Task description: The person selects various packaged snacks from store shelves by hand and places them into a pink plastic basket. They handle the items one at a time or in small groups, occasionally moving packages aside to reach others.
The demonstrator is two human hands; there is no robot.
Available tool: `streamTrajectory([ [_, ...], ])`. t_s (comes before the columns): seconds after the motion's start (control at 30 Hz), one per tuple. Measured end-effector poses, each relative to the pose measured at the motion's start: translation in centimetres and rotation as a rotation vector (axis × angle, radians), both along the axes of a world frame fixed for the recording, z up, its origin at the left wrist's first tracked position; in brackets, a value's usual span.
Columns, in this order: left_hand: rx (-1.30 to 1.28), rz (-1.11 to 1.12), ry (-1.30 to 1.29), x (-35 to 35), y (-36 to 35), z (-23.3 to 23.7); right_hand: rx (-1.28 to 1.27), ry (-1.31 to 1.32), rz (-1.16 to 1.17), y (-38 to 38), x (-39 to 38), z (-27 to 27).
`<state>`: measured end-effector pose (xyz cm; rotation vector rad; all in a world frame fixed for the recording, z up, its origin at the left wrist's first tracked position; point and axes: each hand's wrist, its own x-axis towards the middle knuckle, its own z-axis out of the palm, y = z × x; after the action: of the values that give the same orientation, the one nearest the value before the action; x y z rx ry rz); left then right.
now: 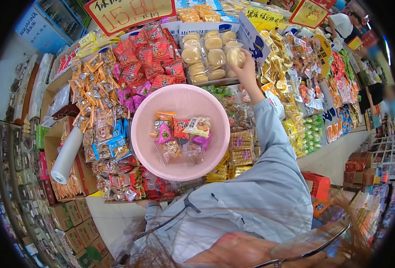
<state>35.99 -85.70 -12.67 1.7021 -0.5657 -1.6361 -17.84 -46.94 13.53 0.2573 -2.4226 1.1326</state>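
My right hand (245,70) reaches to the back of the display, its thumb and fingers closed round a clear packet of pale round cakes (235,56). More such packets (199,54) fill the white box beside it. A pink plastic basket (143,154) rests on the goods in front of my body. Inside it lie several small packets, among them a red one (180,127), a purple one (164,133) and a white-and-yellow one (198,126). Only a sliver of my left hand (142,203) shows below the basket by the sleeve; its fingers are hidden.
Red packets (155,52) and orange packets (92,85) lie left of the box. A roll of plastic bags (67,154) juts out at the left. Price signs (130,14) stand at the back. Another person (344,26) is at the upper right. Cartons (83,234) are stacked at lower left.
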Motion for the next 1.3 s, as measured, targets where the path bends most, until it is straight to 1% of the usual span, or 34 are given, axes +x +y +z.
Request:
streamTrajectory([
  [0.07, 0.004, -0.011, 0.0, 0.0, -0.1, 0.0, -0.312, -0.193, 0.353, -2.6, 6.1, 4.1],
  [0.13, 0.0, -0.02, -0.004, 0.0, -0.1, 0.0, -0.137, -0.141, 0.65, -4.7, 11.1, 5.1],
  [0.2, 0.002, -0.027, -0.002, -0.1, -0.1, 0.0, 0.101, -0.021, 0.928, -6.9, 14.8, 3.2],
  [0.27, 0.0, -0.034, 0.003, -0.2, 0.0, 0.0, 0.519, -0.213, 0.985, -8.1, 18.6, 1.5],
  [0.37, 0.003, -0.041, 0.009, 0.0, -0.1, -0.2, 0.785, -0.103, 0.855, -8.7, 21.2, 0.3],
  [0.47, 0.003, -0.041, 0.02, 0.2, 0.0, -0.3, 0.763, -0.205, 0.885, -8.8, 20.8, 0.4],
  [0.57, 0.003, -0.049, 0.027, 0.0, 0.0, -0.2, 0.523, -0.1, 0.922, -8.5, 18.7, 0.5],
  [0.67, 0.0, -0.049, 0.037, 0.2, 0.1, -0.1, 0.126, -0.001, 0.465, -6.6, 11.7, 0.9],
  [0.7, 0.0, -0.049, 0.038, 0.2, 0.1, 0.0, 0.106, 0.102, 0.248, -5.8, 9.2, 1.0],
  [0.73, 0.002, -0.05, 0.042, 0.2, 0.2, 0.0, 0.163, 0.116, 0.064, -4.4, 5.8, -0.7],
  [0.77, 0.001, -0.05, 0.048, 0.1, 0.2, 0.1, 0.265, -0.024, 0.018, -2.1, 1.8, -3.7],
  [0.87, 0.001, -0.049, 0.061, 0.1, 0.2, 0.3, 0.382, -0.388, -0.298, 0.0, -1.2, -6.5],
  [0.97, -0.001, -0.045, 0.07, -0.1, 0.3, 0.4, 0.462, -0.524, -0.278, 1.1, -2.7, -9.2],
  [1.07, 0.003, -0.035, 0.074, 0.0, 0.4, 0.4, 0.484, -0.557, -0.356, 0.2, -2.5, -7.6],
  [1.1, 0.001, -0.034, 0.073, 0.2, 0.4, 0.5, 0.449, -0.554, -0.375, 0.1, -2.9, -7.5],
  [1.17, -0.005, -0.031, 0.071, 0.1, 0.4, 0.6, 0.4, -0.508, -0.339, 1.0, -3.7, -8.8],
  [1.3, -0.002, -0.035, 0.065, 0.1, 0.5, 0.8, 0.213, -0.356, -0.322, 1.1, -2.8, -7.4],
])
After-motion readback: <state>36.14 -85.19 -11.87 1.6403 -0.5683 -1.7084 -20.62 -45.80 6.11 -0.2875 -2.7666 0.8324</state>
